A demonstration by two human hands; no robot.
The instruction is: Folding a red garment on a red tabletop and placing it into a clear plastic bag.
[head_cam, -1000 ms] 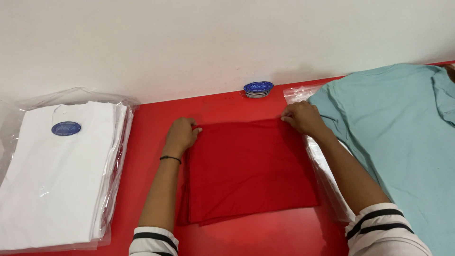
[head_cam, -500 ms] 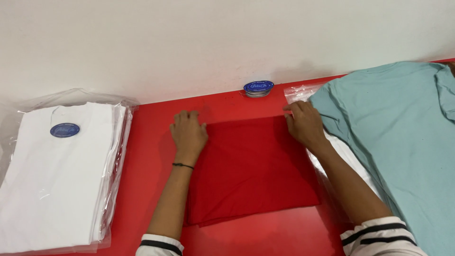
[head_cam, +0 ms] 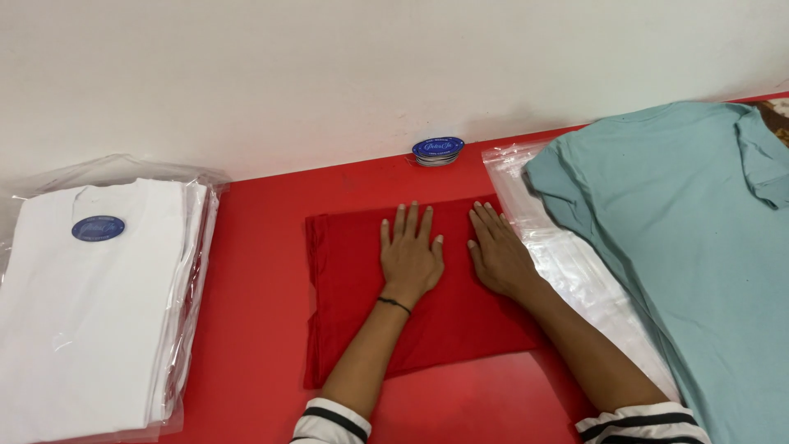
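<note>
A folded red garment (head_cam: 345, 271) lies flat on the red table (head_cam: 255, 329) in front of me. My left hand (head_cam: 409, 253) rests palm down on the middle of the garment, fingers spread and pointing at the wall. Right beside it, my right hand (head_cam: 497, 256) presses flat on the garment's right part, fingers apart. Neither hand holds anything. A thin black band circles my left wrist.
A stack of white folded garments in clear plastic bags (head_cam: 90, 304) lies at the left. A light teal T-shirt (head_cam: 682, 247) is spread at the right, over clear plastic bags (head_cam: 575, 271). A small pile of blue oval stickers (head_cam: 438, 149) sits against the white wall.
Both hands slid inward from the garment's top corners to its middle and now lie flat side by side. The garment stays in place.
</note>
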